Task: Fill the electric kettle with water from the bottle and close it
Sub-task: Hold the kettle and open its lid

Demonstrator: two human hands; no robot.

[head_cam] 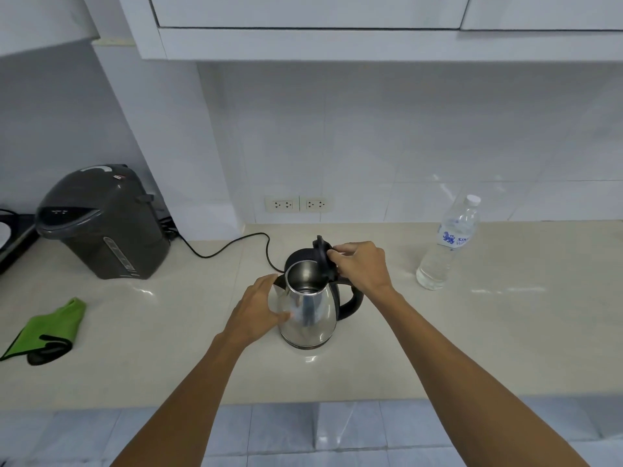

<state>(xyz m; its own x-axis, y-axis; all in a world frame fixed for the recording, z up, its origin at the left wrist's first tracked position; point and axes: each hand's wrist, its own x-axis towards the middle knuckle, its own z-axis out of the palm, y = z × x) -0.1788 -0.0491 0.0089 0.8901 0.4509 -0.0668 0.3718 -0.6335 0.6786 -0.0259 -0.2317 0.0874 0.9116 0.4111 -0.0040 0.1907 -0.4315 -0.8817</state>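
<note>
kettle: steel electric kettle [312, 315] upright on the beige counter [472, 348], centre, near the front edge; black handle to the right
lid: black lid [324, 256] swung up, standing nearly vertical at the back-right of the rim; mouth open, inside looks dry as far as I can tell
right hand: right hand [362, 266] at the lid, fingertips pinching its edge
left hand: left hand [258, 311] flat against the kettle's left side, fingers spread and loose, palm on the steel, not wrapped around
bottle: clear water bottle [450, 244] upright to the right of the kettle, well apart from it, white cap on, blue label, water in it
cord: black cord [232, 246] runs from behind the kettle leftward
other: dark thermo pot [101, 224] back left; green cloth [50, 330] front left; two wall sockets [299, 204] behind the kettle
</note>
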